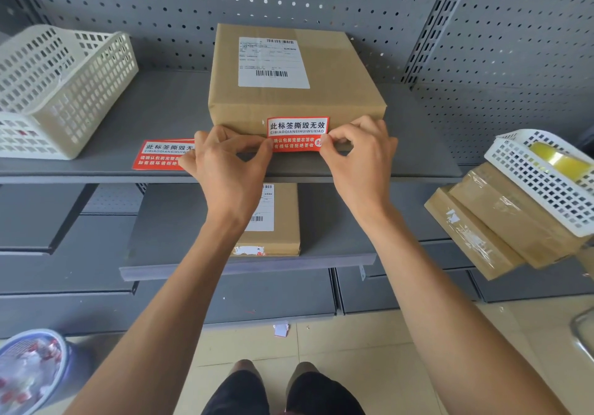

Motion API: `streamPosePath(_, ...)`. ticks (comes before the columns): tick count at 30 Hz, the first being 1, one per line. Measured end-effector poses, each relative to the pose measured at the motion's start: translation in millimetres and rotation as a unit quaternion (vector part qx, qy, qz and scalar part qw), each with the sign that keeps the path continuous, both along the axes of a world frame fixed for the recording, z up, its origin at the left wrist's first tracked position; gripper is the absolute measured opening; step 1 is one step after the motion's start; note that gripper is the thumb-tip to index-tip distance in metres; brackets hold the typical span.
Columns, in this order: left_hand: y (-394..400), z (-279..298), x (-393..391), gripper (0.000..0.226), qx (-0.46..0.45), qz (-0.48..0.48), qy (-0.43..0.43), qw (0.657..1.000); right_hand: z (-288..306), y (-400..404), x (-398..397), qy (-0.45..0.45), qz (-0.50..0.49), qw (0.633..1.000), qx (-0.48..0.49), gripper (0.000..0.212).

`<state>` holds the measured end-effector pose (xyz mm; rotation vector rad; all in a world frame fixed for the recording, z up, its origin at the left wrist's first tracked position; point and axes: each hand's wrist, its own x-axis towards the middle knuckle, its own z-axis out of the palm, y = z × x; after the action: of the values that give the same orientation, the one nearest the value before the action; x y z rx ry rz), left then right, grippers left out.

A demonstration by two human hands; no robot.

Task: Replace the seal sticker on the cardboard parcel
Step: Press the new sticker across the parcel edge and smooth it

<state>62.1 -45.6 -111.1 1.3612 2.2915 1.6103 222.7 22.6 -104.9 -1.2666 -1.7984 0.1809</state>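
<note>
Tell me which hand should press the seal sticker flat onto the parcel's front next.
Probably the right hand. It pinches the right edge of the seal sticker and lies against the front face of the cardboard parcel. The left hand pinches the lower left corner, lower, over the shelf edge.

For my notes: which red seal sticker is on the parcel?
The red seal sticker pinched by both hands on the parcel front; the other lies on the shelf.

Both hands pinch a red seal sticker (297, 134) against the cardboard parcel (289, 99). The left hand (225, 170) holds its nine o'clock edge. The right hand (360, 157) holds three o'clock.
</note>
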Motion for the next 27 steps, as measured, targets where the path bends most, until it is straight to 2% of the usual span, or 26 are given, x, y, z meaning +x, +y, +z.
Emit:
streamPosePath(21,2,9,-8,0.022,-0.032,0.011,0.047,0.998,7,-1,-5,-0.025,-0.03,0.999,0.005,0.021)
streamPosePath(24,-3,13,-11,0.022,-0.01,0.011,0.051,0.999,9,-2,-3,-0.016,-0.028,0.999,0.01,0.021)
streamPosePath(27,-9,22,-12,0.022,0.04,0.008,0.029,0.999,15,-8,3,0.045,-0.029,0.998,0.014,0.021)
